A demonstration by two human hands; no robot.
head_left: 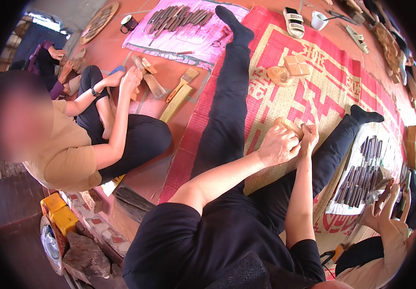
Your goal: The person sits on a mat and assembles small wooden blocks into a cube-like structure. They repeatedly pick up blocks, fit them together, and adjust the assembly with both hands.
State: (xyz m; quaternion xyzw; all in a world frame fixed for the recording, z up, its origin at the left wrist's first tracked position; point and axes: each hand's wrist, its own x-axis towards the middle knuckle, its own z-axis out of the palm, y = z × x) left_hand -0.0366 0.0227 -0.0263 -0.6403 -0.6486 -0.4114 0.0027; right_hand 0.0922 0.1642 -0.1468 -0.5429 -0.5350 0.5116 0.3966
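Observation:
Between my outstretched legs, my left hand [279,146] is closed, its fingers bent over the near side of a tan, rounded piece [288,124]. I cannot make out what that piece is made of. My right hand [309,137] pinches at its right end, close beside the left hand. A thin pale strip [314,111] rises from near my right fingers toward a tan square block [296,65] with lines crossing on its top. Beside the block lies a tan, roundish bundle [278,75]. My fingers partly hide the held piece.
A red and straw patterned mat [270,45] lies under me. At left, a seated person [68,144] works near a brush [183,84]. Dark sticks lie on a pink cloth [198,41] and a white sheet [357,168]. A sandal [293,22] and white mug [319,20] stand beyond.

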